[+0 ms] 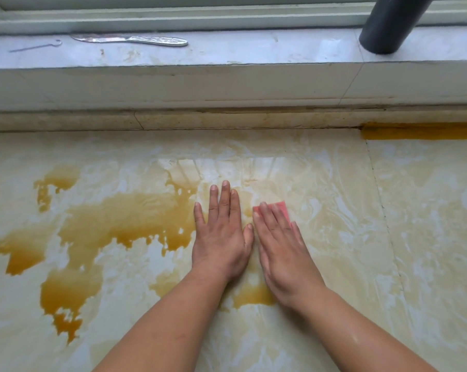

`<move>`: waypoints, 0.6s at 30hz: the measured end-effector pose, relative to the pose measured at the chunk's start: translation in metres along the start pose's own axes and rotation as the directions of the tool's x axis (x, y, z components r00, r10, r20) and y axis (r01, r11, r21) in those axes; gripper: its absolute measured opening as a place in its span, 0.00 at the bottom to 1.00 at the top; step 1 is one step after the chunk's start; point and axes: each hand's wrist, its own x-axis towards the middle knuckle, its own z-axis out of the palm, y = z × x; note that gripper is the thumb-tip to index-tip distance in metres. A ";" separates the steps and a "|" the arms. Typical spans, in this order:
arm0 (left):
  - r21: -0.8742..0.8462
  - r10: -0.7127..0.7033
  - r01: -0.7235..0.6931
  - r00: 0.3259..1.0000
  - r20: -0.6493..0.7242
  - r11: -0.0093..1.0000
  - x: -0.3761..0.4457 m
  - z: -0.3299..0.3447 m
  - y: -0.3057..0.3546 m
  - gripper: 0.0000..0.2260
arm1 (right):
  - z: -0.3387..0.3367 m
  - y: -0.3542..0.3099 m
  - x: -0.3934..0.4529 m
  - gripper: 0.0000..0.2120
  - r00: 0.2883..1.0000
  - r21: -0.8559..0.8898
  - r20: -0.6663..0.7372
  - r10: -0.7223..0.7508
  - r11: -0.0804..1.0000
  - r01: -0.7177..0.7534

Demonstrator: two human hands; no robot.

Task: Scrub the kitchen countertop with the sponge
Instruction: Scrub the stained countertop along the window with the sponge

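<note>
Sponge (276,208): pink, flat on the countertop (334,200), mostly covered by the right hand (283,248); only its far corner shows past the fingertips.
Right hand: palm down on the sponge, fingers straight and close together.
Left hand (221,237): just left of the sponge, flat on the countertop, fingers straight and slightly apart, thumb touching the right hand's edge.
Brown puddle (114,224): spreads left of the sponge, with a small patch nearer the person.
Countertop right of the sponge: pale, smeared, crossed by a seam.
Raised ledge (227,120): beyond the sponge, bounding the counter.
Windowsill (253,49): above the ledge, carrying a metal knife (135,40), a thin wire hook (36,46) and a dark pipe (387,25).
No writing can be read.
</note>
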 end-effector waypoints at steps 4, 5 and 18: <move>0.005 0.003 -0.003 1.000 0.008 1.000 0.001 0.000 0.000 0.35 | -0.013 0.000 0.053 0.30 0.998 0.012 0.061 0.013 1.000 -0.014; 0.009 0.005 -0.005 1.000 0.007 1.000 0.001 0.000 0.000 0.35 | -0.019 -0.002 0.075 0.30 0.997 0.012 0.075 0.007 1.000 -0.008; -0.014 -0.020 0.020 1.000 0.006 1.000 -0.001 -0.005 0.002 0.35 | -0.029 0.010 0.084 0.29 0.987 -0.025 0.131 -0.093 0.995 0.097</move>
